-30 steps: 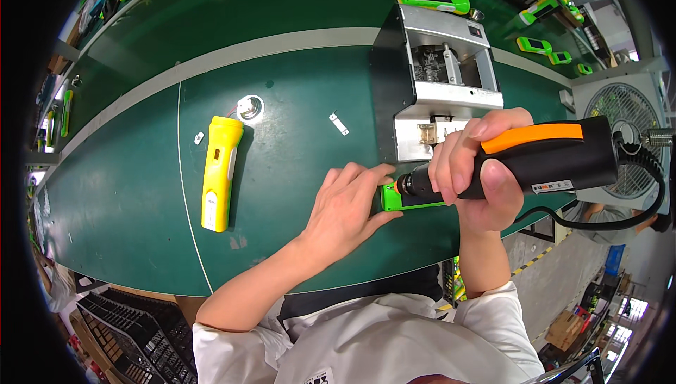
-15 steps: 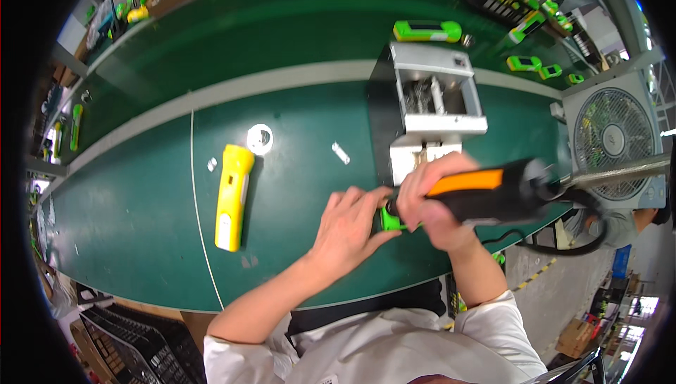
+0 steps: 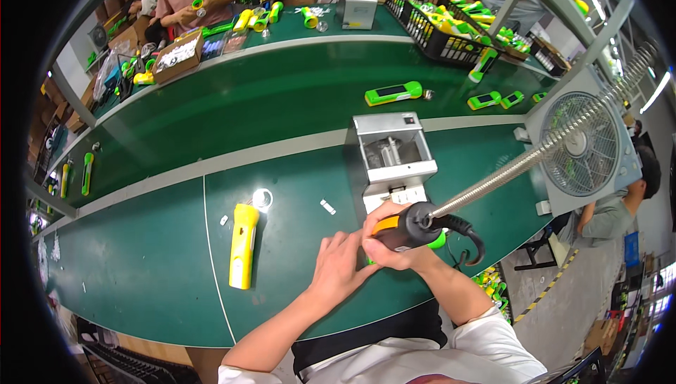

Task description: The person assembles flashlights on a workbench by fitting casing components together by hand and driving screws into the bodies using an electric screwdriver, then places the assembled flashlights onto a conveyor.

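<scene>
My right hand (image 3: 386,249) is wrapped round a black and orange electric screwdriver (image 3: 410,232), which hangs from a coiled metal spring (image 3: 503,170). The screwdriver stands nearly upright, and its tip is hidden under the hand. My left hand (image 3: 336,271) lies close on its left, thumb and fingers gripping a green flashlight (image 3: 438,241) on the table. Only bits of that flashlight show beside the hands. Just behind them is a silver and black box-shaped screw feeder (image 3: 396,172). To the left lies a yellow flashlight (image 3: 243,251).
A small white piece (image 3: 327,206) and a clear round lens (image 3: 263,199) lie on the green table (image 3: 155,257). Green flashlights (image 3: 393,94) sit on the strip behind. A fan (image 3: 581,141) stands at right. Beyond, co-workers sit near a black crate (image 3: 429,35) of flashlights.
The view has tilted up, bringing the co-workers into sight. The screwdriver has swung from lying sideways to nearly upright over the green flashlight. My left hand keeps its grip.
</scene>
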{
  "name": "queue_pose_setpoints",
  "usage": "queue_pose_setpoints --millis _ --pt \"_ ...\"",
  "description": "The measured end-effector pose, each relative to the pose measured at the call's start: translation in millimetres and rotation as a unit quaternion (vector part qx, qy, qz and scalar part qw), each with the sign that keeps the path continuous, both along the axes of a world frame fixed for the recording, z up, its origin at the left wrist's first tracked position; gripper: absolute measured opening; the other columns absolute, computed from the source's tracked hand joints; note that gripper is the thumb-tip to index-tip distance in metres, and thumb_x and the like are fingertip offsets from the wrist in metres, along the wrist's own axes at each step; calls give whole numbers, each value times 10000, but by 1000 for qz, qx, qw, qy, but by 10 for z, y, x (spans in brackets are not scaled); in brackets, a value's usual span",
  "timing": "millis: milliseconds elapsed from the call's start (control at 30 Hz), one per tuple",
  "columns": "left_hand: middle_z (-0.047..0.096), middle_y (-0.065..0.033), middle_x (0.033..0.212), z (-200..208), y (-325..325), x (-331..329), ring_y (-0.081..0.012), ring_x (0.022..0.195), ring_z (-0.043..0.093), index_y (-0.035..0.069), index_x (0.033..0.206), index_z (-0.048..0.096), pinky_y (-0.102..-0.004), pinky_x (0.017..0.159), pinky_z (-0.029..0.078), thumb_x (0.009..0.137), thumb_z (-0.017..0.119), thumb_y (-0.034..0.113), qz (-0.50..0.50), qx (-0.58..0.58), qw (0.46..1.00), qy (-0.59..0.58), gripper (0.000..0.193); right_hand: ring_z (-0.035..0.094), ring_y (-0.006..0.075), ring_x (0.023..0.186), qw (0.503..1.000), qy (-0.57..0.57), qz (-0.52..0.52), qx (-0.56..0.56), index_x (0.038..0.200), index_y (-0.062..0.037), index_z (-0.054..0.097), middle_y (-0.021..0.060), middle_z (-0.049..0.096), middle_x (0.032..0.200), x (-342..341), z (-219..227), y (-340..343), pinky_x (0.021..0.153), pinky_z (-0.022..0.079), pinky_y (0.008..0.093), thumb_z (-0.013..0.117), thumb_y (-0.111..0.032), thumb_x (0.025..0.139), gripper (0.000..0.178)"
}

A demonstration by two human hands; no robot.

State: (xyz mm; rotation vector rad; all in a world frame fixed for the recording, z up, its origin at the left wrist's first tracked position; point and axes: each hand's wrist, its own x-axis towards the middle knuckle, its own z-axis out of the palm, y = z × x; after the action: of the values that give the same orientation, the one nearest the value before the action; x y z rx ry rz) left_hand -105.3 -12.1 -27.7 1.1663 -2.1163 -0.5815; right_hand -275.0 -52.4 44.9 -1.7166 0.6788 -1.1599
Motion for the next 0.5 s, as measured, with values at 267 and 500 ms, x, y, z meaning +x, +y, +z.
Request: queue_pose_setpoints --millis 267,500 --pt "663 -68 1029 -9 5 -29 -264 951 593 53 1288 591 -401 814 410 782 854 259 3 4 1000 -11 607 696 139 666 999 -7 3 -33 1084 -16 571 75 679 796 -33 13 30 597 540 271 698 71 853 277" --pt "663 -49 1038 110 -17 -63 -240 1010 603 75 1296 586 -394 858 412 809 823 249 -12 -24 1000 -14 569 673 159 633 992 22 -43 -118 1109 -27 553 72 666 740 -143 56 90 581 547 295 666 81 863 291"
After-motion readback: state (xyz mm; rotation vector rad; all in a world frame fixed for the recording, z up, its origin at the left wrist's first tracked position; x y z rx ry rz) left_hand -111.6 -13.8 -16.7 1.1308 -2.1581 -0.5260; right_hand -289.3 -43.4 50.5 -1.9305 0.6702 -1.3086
